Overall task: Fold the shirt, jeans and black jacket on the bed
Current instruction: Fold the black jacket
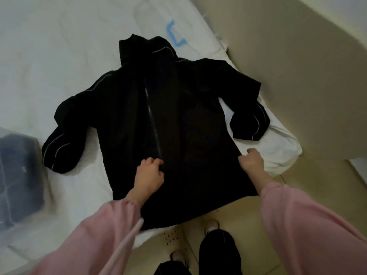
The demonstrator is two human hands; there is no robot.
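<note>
Pulling unevenly could drag the jacket (178,116) off the bed (59,46); your left hand (149,175) grips its front; right hand (251,160) pinches its side.

A bed (59,56) with a white sheet fills the left and middle, its corner close to a cream wall (297,76) on the right. Below is a floor (248,225) of pale beige tiles. At the left edge a clear plastic box (17,175) (dark cloth inside) sits on the sheet. A light-blue handle (174,34) lies at the bed's far side. The light is dim and even.
</note>
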